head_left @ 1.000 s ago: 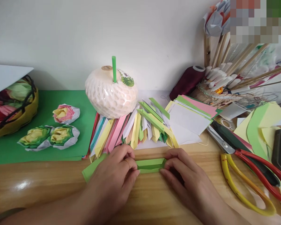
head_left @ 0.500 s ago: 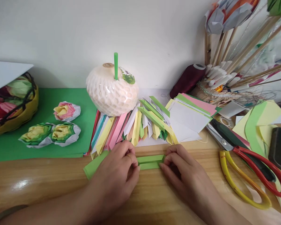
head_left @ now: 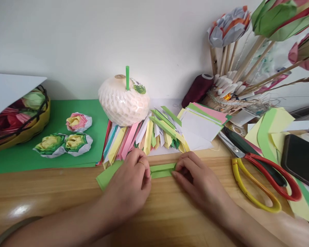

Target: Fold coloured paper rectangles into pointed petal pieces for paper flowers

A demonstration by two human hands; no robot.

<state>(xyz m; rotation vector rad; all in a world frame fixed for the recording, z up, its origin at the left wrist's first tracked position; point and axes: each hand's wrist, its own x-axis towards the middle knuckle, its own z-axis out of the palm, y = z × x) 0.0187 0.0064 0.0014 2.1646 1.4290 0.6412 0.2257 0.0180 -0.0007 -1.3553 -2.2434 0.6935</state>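
A strip of light green paper (head_left: 161, 171), folded lengthwise, lies on the wooden table between my hands. My left hand (head_left: 136, 173) is closed on its middle, fingers curled in, with a ring on one finger. Past that hand, the strip's left part widens out flat. At the right end, my right hand (head_left: 190, 171) pinches the paper between thumb and fingers. Just behind both hands lies a fanned pile of folded paper pieces (head_left: 146, 137) in green, yellow, pink, white and blue.
Scissors (head_left: 257, 168) with red and yellow handles lie at right, near a black phone (head_left: 301, 159). Behind stand a textured white fruit-shaped container (head_left: 123, 103), a thread cone (head_left: 197, 90) and paper flowers on sticks (head_left: 229, 27). Folded paper lotuses (head_left: 76, 143) and a basket (head_left: 38, 120) are at left.
The camera view has shifted, bringing more of the right side's paper flowers into sight. Both hands keep their hold on the green strip, with little visible change in its fold.
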